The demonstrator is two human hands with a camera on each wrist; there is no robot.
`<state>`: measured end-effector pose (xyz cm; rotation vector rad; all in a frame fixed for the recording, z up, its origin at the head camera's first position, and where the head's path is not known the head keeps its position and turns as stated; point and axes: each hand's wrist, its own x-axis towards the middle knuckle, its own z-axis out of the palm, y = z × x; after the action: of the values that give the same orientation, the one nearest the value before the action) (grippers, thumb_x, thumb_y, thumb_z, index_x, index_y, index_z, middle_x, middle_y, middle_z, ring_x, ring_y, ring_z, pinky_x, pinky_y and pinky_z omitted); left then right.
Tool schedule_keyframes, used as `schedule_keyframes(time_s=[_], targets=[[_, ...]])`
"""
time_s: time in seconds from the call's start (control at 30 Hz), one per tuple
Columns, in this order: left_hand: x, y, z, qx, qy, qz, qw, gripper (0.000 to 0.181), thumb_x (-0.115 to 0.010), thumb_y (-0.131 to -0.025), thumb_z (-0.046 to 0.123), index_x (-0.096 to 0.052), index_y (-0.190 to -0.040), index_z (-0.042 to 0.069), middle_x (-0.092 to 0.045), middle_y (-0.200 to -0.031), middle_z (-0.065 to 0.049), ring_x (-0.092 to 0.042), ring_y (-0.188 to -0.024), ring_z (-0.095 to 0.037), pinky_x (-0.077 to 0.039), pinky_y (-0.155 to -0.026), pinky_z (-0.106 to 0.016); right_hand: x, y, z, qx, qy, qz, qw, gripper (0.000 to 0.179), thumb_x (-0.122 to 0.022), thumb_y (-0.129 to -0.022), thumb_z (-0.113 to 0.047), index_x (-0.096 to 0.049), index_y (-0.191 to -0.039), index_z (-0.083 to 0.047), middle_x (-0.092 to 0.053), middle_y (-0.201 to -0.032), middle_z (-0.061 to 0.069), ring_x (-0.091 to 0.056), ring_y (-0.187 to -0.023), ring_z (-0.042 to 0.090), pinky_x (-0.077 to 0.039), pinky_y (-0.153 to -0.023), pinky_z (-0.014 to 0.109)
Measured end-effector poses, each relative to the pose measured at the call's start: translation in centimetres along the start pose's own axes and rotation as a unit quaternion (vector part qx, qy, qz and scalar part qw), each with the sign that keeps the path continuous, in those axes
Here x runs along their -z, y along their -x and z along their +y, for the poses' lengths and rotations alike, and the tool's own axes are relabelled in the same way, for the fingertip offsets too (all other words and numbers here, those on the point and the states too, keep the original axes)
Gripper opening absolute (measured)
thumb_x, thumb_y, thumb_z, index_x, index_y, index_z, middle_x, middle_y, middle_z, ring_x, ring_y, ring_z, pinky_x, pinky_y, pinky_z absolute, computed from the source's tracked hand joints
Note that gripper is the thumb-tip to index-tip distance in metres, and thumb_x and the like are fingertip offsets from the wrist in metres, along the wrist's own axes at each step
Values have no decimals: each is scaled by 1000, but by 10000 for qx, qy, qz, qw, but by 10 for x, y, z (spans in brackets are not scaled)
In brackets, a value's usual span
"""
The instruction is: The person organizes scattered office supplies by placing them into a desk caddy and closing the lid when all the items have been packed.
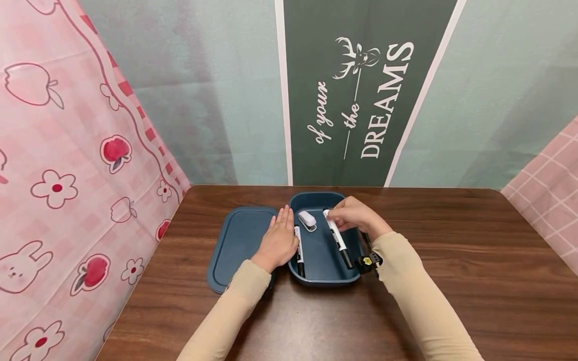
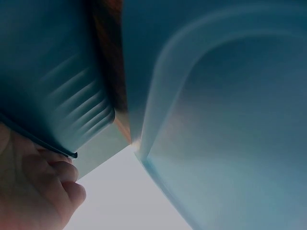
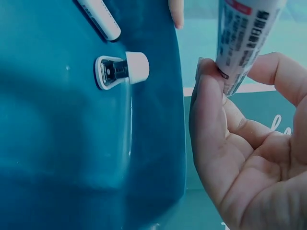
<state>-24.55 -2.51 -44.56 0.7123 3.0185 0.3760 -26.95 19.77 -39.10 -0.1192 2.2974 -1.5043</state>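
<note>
In the head view my right hand (image 1: 356, 216) pinches a white marker with a black cap (image 1: 336, 235) by its white end, above the right side of a dark blue box (image 1: 325, 282). The right wrist view shows thumb and fingers around the printed marker barrel (image 3: 242, 43). My left hand (image 1: 281, 240) rests with straight fingers along the box's left rim; the left wrist view shows its fingers (image 2: 62, 177) at that rim. Inside the box, a second black-and-white marker (image 1: 300, 253) lies along the left wall. A small white stapler (image 1: 307, 220) lies near the back left.
The flat blue lid (image 1: 241, 245) lies on the wooden table (image 1: 451, 265), just left of the box and partly under the left hand. A printed curtain (image 1: 217, 100) hangs behind the table, and a pink patterned cloth (image 1: 86, 200) hangs at the left.
</note>
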Motion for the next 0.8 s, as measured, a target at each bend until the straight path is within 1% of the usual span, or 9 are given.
schedule_keyframes(time_s=[0.03, 0.1, 0.17, 0.2, 0.27, 0.4, 0.5, 0.67, 0.8], targets=[[0, 0, 0, -1, -1, 13, 10000, 62, -39, -97, 19, -15, -148, -6, -9, -156, -18, -8, -143, -28, -9, -115, -39, -1, -1, 0, -3, 20, -2, 10000, 16, -59, -83, -9, -62, -73, 3, -53, -59, 0, -56, -58, 10, -56, -62, 30], [0, 0, 0, 7, -10, 16, 10000, 62, -39, -97, 19, -15, -148, -6, -9, -155, -18, -8, -143, -28, -9, -115, -39, -3, -2, 0, -18, 54, 12, 10000, 21, -60, -84, -10, -56, -64, -3, -48, -57, 0, -54, -58, 10, -56, -63, 32], [0, 0, 0, 27, -22, 0, 10000, 62, -39, -97, 19, -15, -148, -6, -9, -156, -18, -8, -143, -27, -9, -115, -39, -6, -3, -1, 11, 69, 7, 10000, 27, -60, -84, -10, -50, -59, -6, -45, -56, -1, -53, -57, 11, -56, -65, 35], [0, 0, 0, 37, -26, -7, 10000, 62, -39, -97, 20, -15, -148, -6, -9, -156, -18, -8, -143, -27, -9, -115, -39, -7, -3, -1, 27, 52, -13, 10000, 28, -60, -84, -10, -49, -59, -7, -45, -56, -1, -53, -57, 11, -56, -66, 36], [0, -1, -1, 67, -35, -34, 10000, 62, -39, -97, 20, -14, -148, -5, -9, -156, -17, -7, -144, -27, -8, -115, -39, -8, -5, -1, 59, 34, -9, 10000, 26, -60, -84, -10, -52, -60, -7, -47, -56, 0, -55, -57, 11, -56, -68, 37], [0, -1, 0, 82, -43, -47, 9999, 62, -39, -97, 21, -15, -148, -5, -8, -156, -17, -7, -144, -26, -9, -115, -39, -11, -9, 1, 93, -23, -27, 10000, 16, -60, -83, -9, -61, -68, -2, -52, -58, 1, -58, -58, 11, -56, -69, 40], [1, -1, 0, 59, -58, -36, 10000, 62, -39, -97, 21, -15, -148, -5, -9, -156, -17, -8, -143, -27, -9, -115, -39, -14, -12, 0, 85, 3, -41, 10000, 14, -60, -83, -8, -63, -74, 3, -55, -60, 2, -59, -58, 11, -56, -69, 40], [1, -1, 1, 18, -99, -26, 9999, 62, -39, -97, 20, -15, -148, -6, -9, -156, -18, -10, -143, -28, -10, -115, -39, -22, -15, -1, -57, 84, -112, 9999, 18, -62, -81, -7, -67, -83, 10, -61, -63, 4, -60, -56, 11, -56, -62, 32], [2, 0, 2, 47, -166, -91, 9998, 63, -40, -97, 21, -14, -148, -6, -9, -156, -18, -9, -143, -28, -10, -115, -39, -35, -19, 1, -311, 312, -60, 9990, 17, -65, -79, -6, -68, -80, 11, -61, -62, 6, -60, -51, 10, -55, -55, 27]])
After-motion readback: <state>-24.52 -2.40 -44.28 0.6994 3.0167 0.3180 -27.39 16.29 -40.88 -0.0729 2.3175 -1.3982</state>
